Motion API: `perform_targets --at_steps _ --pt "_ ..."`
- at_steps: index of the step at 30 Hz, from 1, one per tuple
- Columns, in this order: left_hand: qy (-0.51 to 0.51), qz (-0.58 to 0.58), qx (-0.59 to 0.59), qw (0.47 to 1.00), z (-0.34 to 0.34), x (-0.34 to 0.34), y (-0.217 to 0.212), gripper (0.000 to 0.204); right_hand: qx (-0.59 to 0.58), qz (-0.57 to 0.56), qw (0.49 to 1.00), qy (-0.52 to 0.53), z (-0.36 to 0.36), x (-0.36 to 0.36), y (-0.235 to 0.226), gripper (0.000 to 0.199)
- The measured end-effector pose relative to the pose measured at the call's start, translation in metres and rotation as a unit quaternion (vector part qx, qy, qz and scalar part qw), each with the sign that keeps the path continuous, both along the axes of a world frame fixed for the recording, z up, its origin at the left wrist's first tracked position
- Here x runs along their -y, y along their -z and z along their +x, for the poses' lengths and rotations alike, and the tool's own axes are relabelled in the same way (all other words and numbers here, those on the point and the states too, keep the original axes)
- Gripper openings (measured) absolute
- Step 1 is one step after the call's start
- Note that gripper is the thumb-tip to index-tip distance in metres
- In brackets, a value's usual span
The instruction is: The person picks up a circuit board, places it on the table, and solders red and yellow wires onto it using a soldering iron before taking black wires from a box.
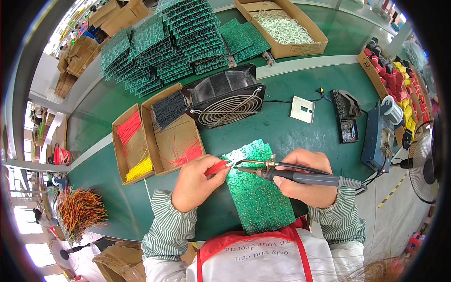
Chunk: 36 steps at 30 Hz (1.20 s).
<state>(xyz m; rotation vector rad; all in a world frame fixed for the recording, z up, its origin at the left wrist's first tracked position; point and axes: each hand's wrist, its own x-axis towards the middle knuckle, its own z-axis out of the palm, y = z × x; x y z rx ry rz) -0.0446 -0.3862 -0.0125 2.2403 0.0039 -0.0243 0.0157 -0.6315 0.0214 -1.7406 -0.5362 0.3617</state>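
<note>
A green circuit board panel point(260, 199) lies slanted on the bench in front of me. My left hand point(193, 183) is closed in a pinch on several red wires point(216, 167), their tips over the panel's upper left part. My right hand point(307, 181) is wrapped round a soldering iron point(303, 177) with a solder feed tube clamped above its shaft. The iron's tip points left and comes close to the wire ends; whether they touch is too small to tell.
Cardboard trays of red and yellow wires point(128, 131) and black wires point(170, 109) stand left, beside a black fan point(225, 98). Stacked circuit boards point(188, 35) and a box of white pieces point(284, 28) lie behind. At right stands a blue soldering station point(376, 141) with a solder spool point(391, 109).
</note>
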Motion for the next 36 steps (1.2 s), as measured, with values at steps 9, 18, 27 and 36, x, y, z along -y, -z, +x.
perform_targets --at_steps 9,18,27,36 --pt "0.003 0.011 0.008 1.0 0.003 0.003 -0.003 0.015 0.04 -0.008 0.999 -0.004 0.002 0.002 0.0 0.017" --pt "0.005 0.026 0.014 1.0 0.0 0.0 -0.003 0.014 0.05 -0.007 0.999 0.015 0.0 0.016 -0.012 0.016" --pt "-0.185 0.162 0.15 0.958 -0.006 -0.034 -0.042 0.007 0.052 -0.023 0.998 0.025 -0.002 0.027 -0.014 0.017" --pt "0.016 0.061 0.047 0.997 0.008 0.02 -0.011 0.012 0.044 -0.016 0.998 0.04 -0.002 0.027 -0.011 0.017"
